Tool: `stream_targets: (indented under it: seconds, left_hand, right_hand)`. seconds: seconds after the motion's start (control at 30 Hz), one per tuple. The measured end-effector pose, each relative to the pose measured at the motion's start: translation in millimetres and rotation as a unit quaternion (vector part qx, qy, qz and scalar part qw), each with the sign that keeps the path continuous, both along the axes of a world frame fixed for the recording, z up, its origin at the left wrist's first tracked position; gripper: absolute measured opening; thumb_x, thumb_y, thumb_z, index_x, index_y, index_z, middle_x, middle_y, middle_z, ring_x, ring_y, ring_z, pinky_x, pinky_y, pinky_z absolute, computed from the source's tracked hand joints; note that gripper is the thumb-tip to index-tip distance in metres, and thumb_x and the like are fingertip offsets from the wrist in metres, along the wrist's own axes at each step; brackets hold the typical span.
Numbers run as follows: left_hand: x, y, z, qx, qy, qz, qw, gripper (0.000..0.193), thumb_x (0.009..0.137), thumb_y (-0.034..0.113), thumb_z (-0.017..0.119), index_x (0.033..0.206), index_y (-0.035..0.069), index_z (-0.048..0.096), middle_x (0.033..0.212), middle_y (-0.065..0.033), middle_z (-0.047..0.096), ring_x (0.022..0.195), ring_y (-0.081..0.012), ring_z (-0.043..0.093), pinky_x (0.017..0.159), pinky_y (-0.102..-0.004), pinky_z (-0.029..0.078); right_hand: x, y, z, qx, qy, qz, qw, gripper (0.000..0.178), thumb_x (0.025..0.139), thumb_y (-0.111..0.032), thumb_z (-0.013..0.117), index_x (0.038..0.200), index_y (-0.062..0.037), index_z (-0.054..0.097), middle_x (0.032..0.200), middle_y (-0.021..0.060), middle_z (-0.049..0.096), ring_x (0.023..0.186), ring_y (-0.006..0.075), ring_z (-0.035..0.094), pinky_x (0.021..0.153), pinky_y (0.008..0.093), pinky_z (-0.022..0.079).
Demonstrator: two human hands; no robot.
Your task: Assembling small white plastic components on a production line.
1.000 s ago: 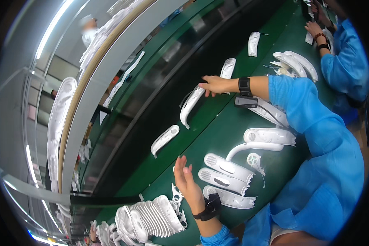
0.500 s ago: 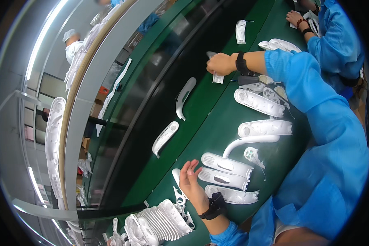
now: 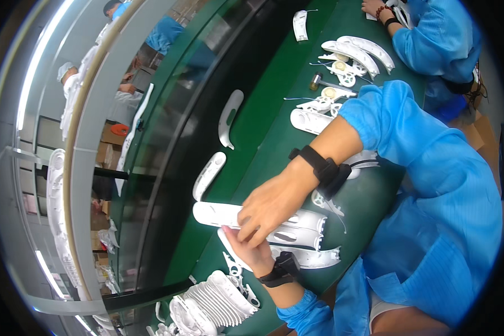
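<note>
A long white plastic shell (image 3: 214, 214) with a rounded end lies under my right hand (image 3: 274, 206), whose fingers curl down over its near edge. My left hand (image 3: 253, 252) is just below, fingertips against the shell's lower edge; its fingers are partly hidden behind the right hand. Another narrow white piece (image 3: 228, 245) shows beside my left hand. Two white shells with oval slots, one of them a shell (image 3: 297, 237), lie to the right of my hands, partly covered by my right hand. An open white shell (image 3: 319, 257) lies nearer me.
A row of stacked white shells (image 3: 221, 299) stands at the lower left. White curved pieces lie on the green belt, one a handle-like piece (image 3: 228, 120). Wheeled white parts (image 3: 341, 73) and a small hammer (image 3: 316, 81) lie farther off. A co-worker's arm (image 3: 395, 25) is at the upper right.
My right hand has come back from the belt to beside my left hand and is now on a white shell. The left fingers, raised and apart before, now meet that shell. The view has shifted.
</note>
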State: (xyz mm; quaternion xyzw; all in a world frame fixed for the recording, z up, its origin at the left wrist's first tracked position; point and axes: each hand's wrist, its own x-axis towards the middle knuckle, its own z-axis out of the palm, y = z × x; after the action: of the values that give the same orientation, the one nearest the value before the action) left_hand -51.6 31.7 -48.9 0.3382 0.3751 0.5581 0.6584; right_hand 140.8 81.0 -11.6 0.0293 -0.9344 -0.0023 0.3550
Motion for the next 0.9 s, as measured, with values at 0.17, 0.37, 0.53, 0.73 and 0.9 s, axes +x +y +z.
stream_targets:
  seconds: [0.17, 0.37, 0.53, 0.73, 0.9]
  left_hand:
    - [-20, 3, -2, 0.035, -0.034, -0.016, 0.999, 0.04, 0.1, 0.03, 0.045, 0.126, 0.0, 0.048, 0.11, -0.0153, 0.062, 0.096, -0.0288, 0.062, 0.086, -0.0422, 0.048]
    - [-6, -3, 13, 0.042, 0.057, 0.057, 0.996, 0.034, 0.097, 0.02, 0.044, 0.121, -0.004, 0.046, 0.103, -0.0209, 0.062, 0.08, -0.0339, 0.066, 0.072, -0.0443, 0.054]
    - [10, -2, 13, 0.041, 0.102, 0.016, 0.994, 0.029, 0.096, 0.016, 0.045, 0.116, -0.006, 0.047, 0.093, -0.0225, 0.063, 0.064, -0.0316, 0.066, 0.059, -0.0404, 0.056]
    - [12, -6, 20, 0.058, 0.176, -0.039, 0.982, 0.036, 0.093, 0.015, 0.046, 0.123, -0.006, 0.046, 0.091, -0.0219, 0.064, 0.065, -0.0286, 0.065, 0.054, -0.0358, 0.055]
    - [10, -2, -1, 0.112, 0.189, -0.031, 0.975, 0.047, 0.092, 0.024, 0.041, 0.129, -0.005, 0.045, 0.091, -0.02, 0.065, 0.067, -0.0261, 0.065, 0.055, -0.035, 0.056]
  right_hand:
    - [36, -20, 6, -0.065, -0.08, -0.065, 0.993, 0.023, 0.078, -0.016, 0.065, 0.099, -0.0082, 0.061, 0.098, 0.0061, 0.061, 0.093, 0.0264, 0.06, 0.074, 0.0387, 0.049]
    - [63, -48, -33, -0.011, -0.213, -0.082, 0.974, 0.021, 0.078, -0.022, 0.066, 0.096, -0.0112, 0.061, 0.095, 0.0038, 0.059, 0.09, 0.0227, 0.059, 0.076, 0.0365, 0.046]
    - [76, -49, -39, 0.043, -0.321, -0.109, 0.94, 0.021, 0.078, -0.027, 0.067, 0.093, -0.0137, 0.062, 0.092, 0.0019, 0.058, 0.087, 0.0197, 0.058, 0.077, 0.0346, 0.043]
    - [96, -21, 19, -0.107, -0.157, -0.137, 0.972, 0.05, 0.076, -0.03, 0.074, 0.118, -0.0089, 0.06, 0.107, 0.0076, 0.058, 0.089, 0.0251, 0.06, 0.073, 0.0371, 0.048]
    - [79, -11, 47, -0.127, -0.045, -0.193, 0.972, 0.052, 0.072, -0.024, 0.079, 0.115, -0.0027, 0.059, 0.109, 0.0105, 0.06, 0.094, 0.0283, 0.061, 0.077, 0.0391, 0.049]
